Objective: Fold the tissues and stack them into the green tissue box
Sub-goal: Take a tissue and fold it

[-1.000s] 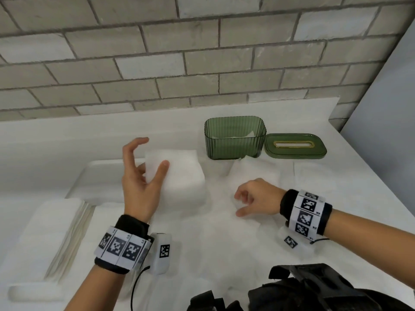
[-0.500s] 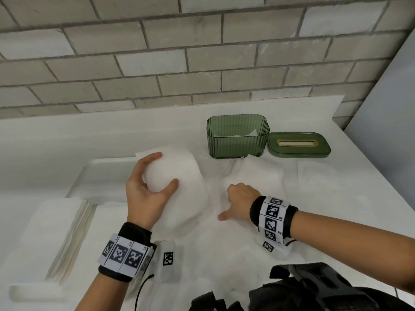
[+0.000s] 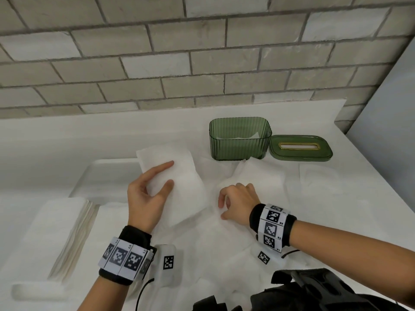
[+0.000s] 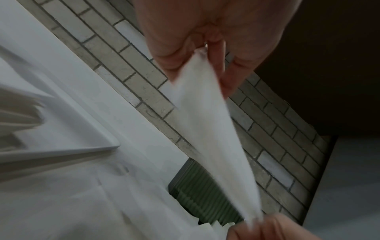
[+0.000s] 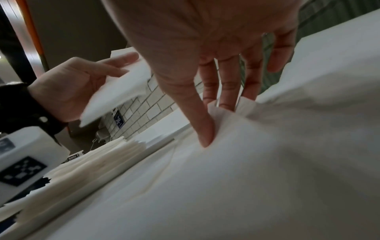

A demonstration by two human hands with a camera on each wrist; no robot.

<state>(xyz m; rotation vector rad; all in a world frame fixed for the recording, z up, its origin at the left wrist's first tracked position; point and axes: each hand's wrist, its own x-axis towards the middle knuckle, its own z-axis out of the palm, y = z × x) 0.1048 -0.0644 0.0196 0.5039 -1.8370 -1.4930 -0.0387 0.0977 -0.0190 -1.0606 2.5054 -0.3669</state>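
Note:
My left hand (image 3: pixel 157 187) holds a folded white tissue (image 3: pixel 177 176) off the table, thumb and forefinger on its near face; the left wrist view shows that tissue (image 4: pixel 205 121) edge-on between the fingers (image 4: pixel 226 78). My right hand (image 3: pixel 226 205) is down on a loose tissue (image 3: pixel 260 176) spread on the table. In the right wrist view the right hand (image 5: pixel 216 116) pinches up a small ridge of this sheet (image 5: pixel 267 162) between thumb and fingers. The open green tissue box (image 3: pixel 240 142) stands behind, with a tissue inside.
The green lid (image 3: pixel 301 149) with a gold-rimmed slot lies right of the box. A stack of flat tissues (image 3: pixel 56 232) lies at the left in front of a white tray (image 3: pixel 105 176). More loose tissues cover the table. A brick wall runs behind.
The tissue in my left hand went from a broad flat sheet to a narrower folded one, now tilted. My right hand moved left and came down onto the loose tissue.

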